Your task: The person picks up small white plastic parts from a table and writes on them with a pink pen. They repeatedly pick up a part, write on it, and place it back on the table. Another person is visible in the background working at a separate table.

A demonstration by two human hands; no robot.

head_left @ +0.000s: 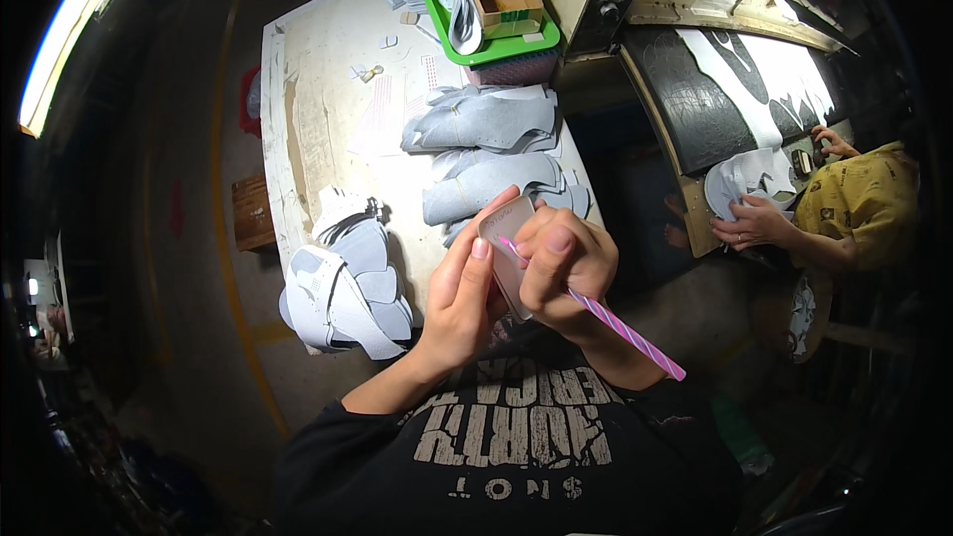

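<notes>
Pen (615, 320): pink and white spiral stripes. Small piece (504, 228) held up: pale beige-grey. Cut pieces (486, 119) stacked on table: light grey-blue. Cut pieces (347, 288) at near edge: grey and white, one with a dotted perforation pattern. Tray (437, 20): bright green. Box (506, 2): tan cardboard. Tabletop (318, 89): off-white, stained. Co-worker's shirt (864, 199): yellow with dark print. Own shirt (516, 457): black, cream lettering.

a black short-sleeved cotton t-shirt (536, 457) with cracked off-white block lettering across the chest; both forearms bare, no gloves.
</notes>
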